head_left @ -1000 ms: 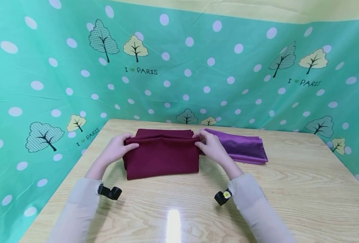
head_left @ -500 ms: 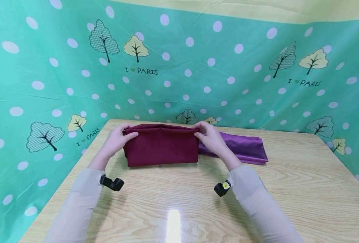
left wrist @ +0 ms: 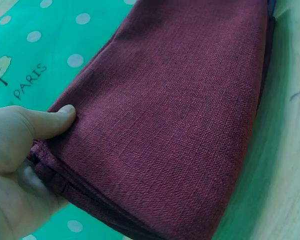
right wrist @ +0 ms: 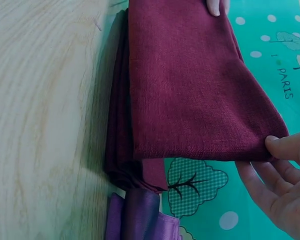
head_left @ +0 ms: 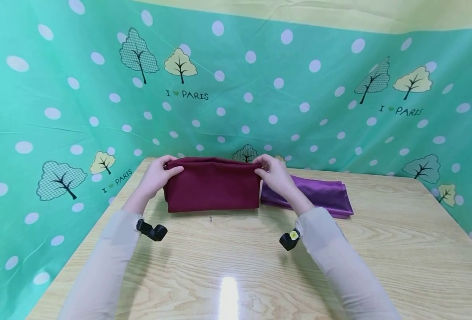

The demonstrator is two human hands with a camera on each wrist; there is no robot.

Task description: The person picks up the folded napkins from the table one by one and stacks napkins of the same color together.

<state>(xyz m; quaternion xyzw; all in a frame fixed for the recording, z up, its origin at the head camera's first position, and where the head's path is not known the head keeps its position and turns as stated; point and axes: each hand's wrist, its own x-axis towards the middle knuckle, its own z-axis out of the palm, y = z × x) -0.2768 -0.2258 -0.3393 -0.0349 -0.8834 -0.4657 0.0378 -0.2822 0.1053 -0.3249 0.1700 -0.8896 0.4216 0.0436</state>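
Note:
A folded maroon cloth point(head_left: 213, 189) is held up by its top edge at the back of the table. My left hand point(head_left: 157, 174) pinches its upper left corner; in the left wrist view the thumb lies on the front face of the cloth point(left wrist: 175, 110) and the other fingers are behind it. The upper right corner is pinched by my right hand point(head_left: 275, 174), thumb in front. The right wrist view shows the raised maroon layer point(right wrist: 200, 90) with more folded maroon layers point(right wrist: 121, 125) behind and below it.
A folded shiny purple cloth point(head_left: 319, 195) lies to the right, partly behind my right forearm. A small dark mark point(head_left: 210, 218) shows on the wooden table point(head_left: 399, 231). Behind the table hangs a green dotted curtain point(head_left: 236, 106).
Both hands have lifted the maroon cloth's top edge up and away toward the back. Its lower edge has moved back too, exposing the small dark mark on the table.

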